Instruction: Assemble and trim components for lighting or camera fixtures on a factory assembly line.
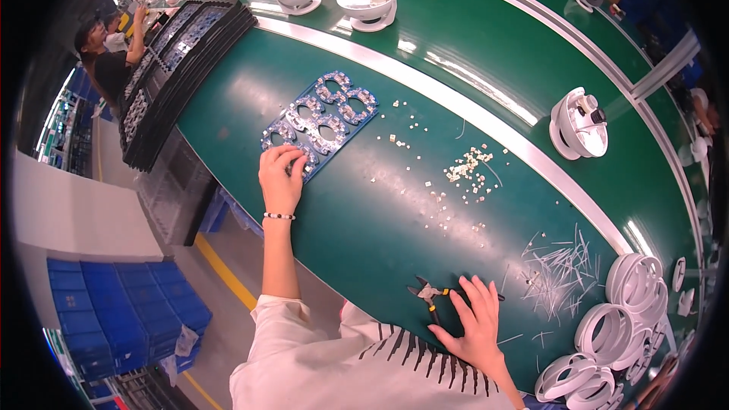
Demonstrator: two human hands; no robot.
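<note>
A blue panel of circuit boards (pixel 343 124) with oval cut-outs lies on the green bench, left of the middle. My left hand (pixel 281 175), a beaded bracelet at its wrist, is at the panel's near corner. Its fingers are curled together there; what they pinch, if anything, is hidden. Near the front edge of the bench, a pair of cutters (pixel 428 293) with black and yellow handles lies with its jaws parted, pointing left. My right hand (pixel 477 326) rests over the handles, fingers stretched out and spread, not wrapped round them.
Small white pieces (pixel 467 171) are scattered mid-bench, thin white strips (pixel 566 266) to the right. White rings (pixel 607 334) pile up at far right. Black trays (pixel 178 68) stack at left, near a person (pixel 110 57). White rounded units (pixel 581 123) stand beyond the rail (pixel 456 110).
</note>
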